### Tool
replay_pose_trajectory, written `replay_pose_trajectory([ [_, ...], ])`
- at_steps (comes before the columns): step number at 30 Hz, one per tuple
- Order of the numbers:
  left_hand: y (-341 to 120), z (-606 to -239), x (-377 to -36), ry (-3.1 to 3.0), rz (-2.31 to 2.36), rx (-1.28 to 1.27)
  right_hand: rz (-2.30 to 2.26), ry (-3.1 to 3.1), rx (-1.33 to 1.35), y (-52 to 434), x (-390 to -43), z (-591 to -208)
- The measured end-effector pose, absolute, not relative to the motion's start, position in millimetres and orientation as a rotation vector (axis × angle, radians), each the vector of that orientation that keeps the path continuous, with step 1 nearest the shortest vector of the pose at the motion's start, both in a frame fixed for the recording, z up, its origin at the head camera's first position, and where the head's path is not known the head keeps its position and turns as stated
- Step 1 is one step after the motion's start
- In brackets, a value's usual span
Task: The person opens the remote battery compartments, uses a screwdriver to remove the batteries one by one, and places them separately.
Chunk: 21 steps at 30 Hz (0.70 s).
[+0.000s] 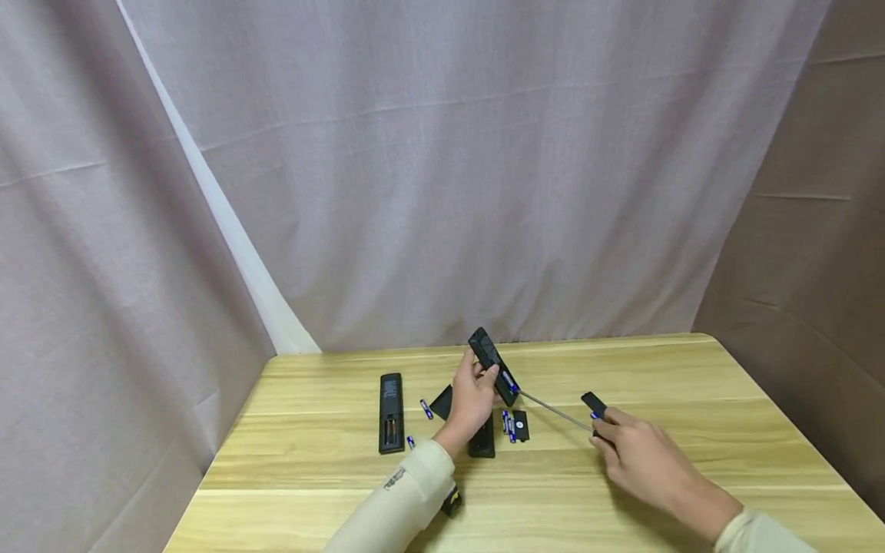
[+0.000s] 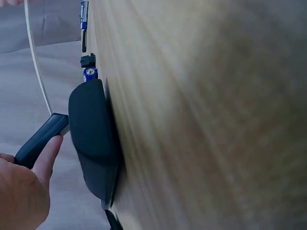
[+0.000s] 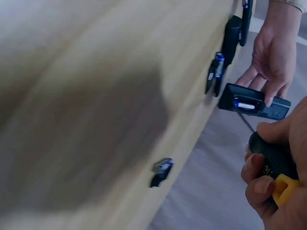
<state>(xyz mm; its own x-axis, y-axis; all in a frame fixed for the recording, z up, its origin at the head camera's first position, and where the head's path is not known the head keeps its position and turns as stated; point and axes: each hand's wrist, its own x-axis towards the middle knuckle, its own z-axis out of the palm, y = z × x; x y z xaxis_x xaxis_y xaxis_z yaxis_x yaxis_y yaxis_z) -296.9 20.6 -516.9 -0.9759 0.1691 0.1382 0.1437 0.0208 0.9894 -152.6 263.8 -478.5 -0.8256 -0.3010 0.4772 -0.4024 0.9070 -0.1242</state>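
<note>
My left hand (image 1: 470,405) holds a black remote control (image 1: 487,352) raised above the table, its back side showing. A blue and silver battery (image 1: 508,380) sits in its uncovered compartment. My right hand (image 1: 646,461) grips a screwdriver by its black and yellow handle (image 3: 269,155). The thin metal shaft (image 1: 555,409) reaches across to the remote, and its tip is at the battery's end. In the right wrist view the tip meets the blue end of the battery (image 3: 245,105). The left wrist view shows the held remote (image 2: 41,139) from its edge.
Another remote (image 1: 390,407) lies at left with its compartment uncovered. A further dark remote (image 1: 482,443) lies beneath my left hand. Loose batteries (image 1: 426,409) and a battery cover (image 1: 522,425) lie around it. A black cover (image 1: 592,402) lies beside my right hand. Curtains (image 1: 484,192) stand behind the table.
</note>
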Motion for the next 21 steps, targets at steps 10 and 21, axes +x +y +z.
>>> replay_pose_trajectory([
  [10, 17, -511, -300, 2.028, 2.352, 0.24, 0.397, -2.525, 0.508, 263, -158, -484],
  [21, 8, -507, -310, 1.915, 2.423, 0.082, 0.736, -2.509, 0.355, 261, -159, -503],
])
